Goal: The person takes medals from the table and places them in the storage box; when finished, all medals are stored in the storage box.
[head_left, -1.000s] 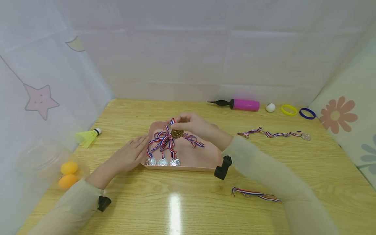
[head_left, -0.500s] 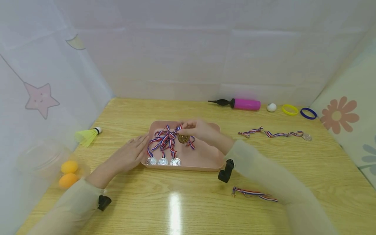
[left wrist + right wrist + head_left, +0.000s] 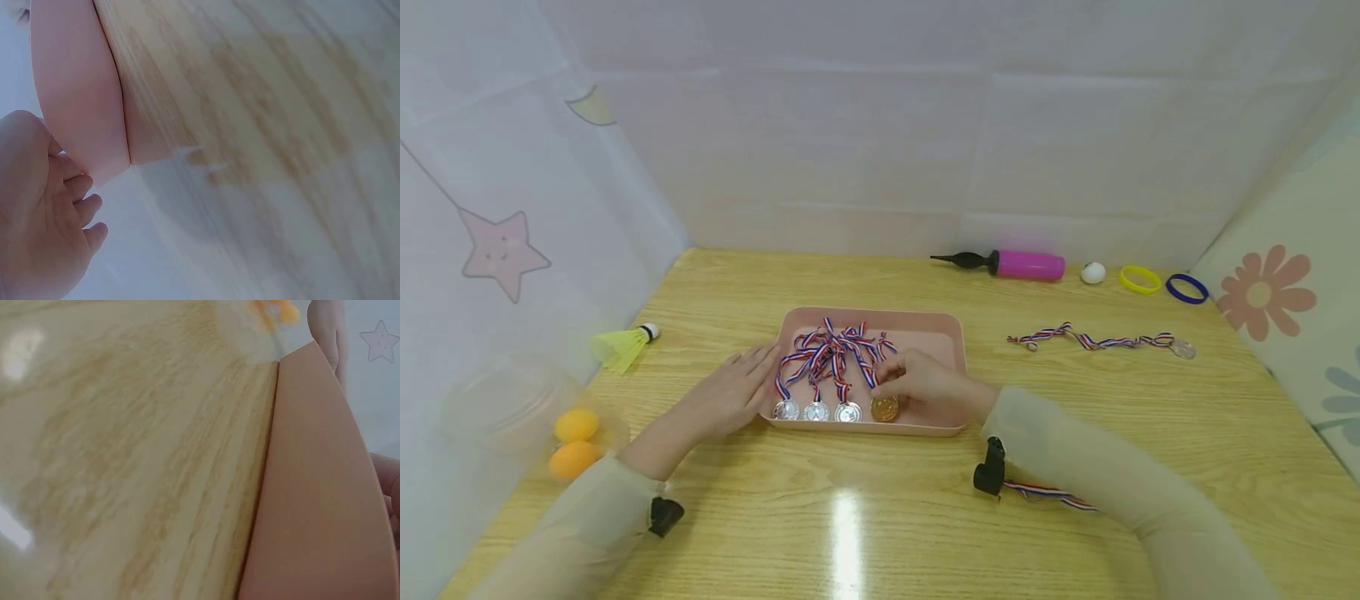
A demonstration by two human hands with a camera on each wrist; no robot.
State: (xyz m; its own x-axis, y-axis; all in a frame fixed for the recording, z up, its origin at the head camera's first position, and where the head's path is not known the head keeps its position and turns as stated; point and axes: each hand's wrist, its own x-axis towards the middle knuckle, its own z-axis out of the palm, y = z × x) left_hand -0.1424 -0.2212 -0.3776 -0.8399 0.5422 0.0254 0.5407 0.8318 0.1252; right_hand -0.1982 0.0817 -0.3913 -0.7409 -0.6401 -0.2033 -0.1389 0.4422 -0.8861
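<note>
A pink tray (image 3: pixel 928 343) holds three silver medals (image 3: pixel 816 412) lined up along its near wall, their red, white and blue ribbons (image 3: pixel 831 354) bunched toward the back. My right hand (image 3: pixel 925 385) reaches inside and pinches a gold medal (image 3: pixel 884 409) by its edge, just right of the silver ones. The gold medal's ribbon runs back to the bunch. My left hand (image 3: pixel 733 392) rests against the tray's left side, fingers extended; the left wrist view has its fingertips at the pink wall (image 3: pixel 84 94). In the right wrist view the tray's wall hides most of the right hand.
On the right lie another ribboned medal (image 3: pixel 1182 348) and a ribbon (image 3: pixel 1048 493) partly under my forearm. Along the back are a magenta pump (image 3: pixel 1028 265), white ball (image 3: pixel 1092 272), yellow ring (image 3: pixel 1139 279) and blue ring (image 3: pixel 1187 288). Left: a shuttlecock (image 3: pixel 623 347) and orange balls (image 3: pixel 574 459).
My right hand has brought the gold medal from the back of the tray down to the near wall, beside the silver medals. The left hand has stayed at the tray's side.
</note>
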